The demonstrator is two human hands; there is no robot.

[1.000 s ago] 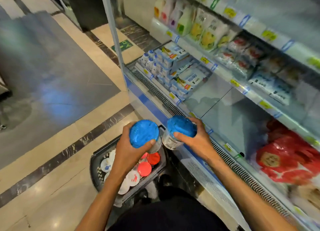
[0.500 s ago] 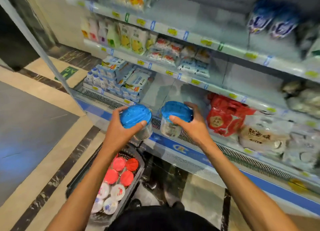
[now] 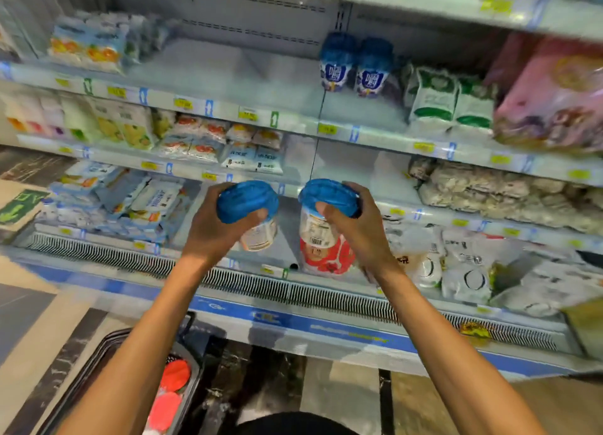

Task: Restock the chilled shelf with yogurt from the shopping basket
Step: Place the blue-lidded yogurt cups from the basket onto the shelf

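Both hands are now being held higher against the cabinet than half a second ago, and the black plastic shopping basket [image 3: 98, 363] is sliding toward the lower left corner of the view. The left hand [image 3: 212, 235] is gripping a blue-lidded clear plastic yogurt tub [image 3: 251, 216] by its top, and the right hand [image 3: 355, 235] is grasping a second blue-lidded tub [image 3: 321, 213] likewise, the two hanging side by side in the air, apart. Two matching blue-capped tubs [image 3: 355, 66] are standing on the white chilled shelf [image 3: 228, 76] above, while red-lidded round cups [image 3: 174, 374] are lying in the basket.
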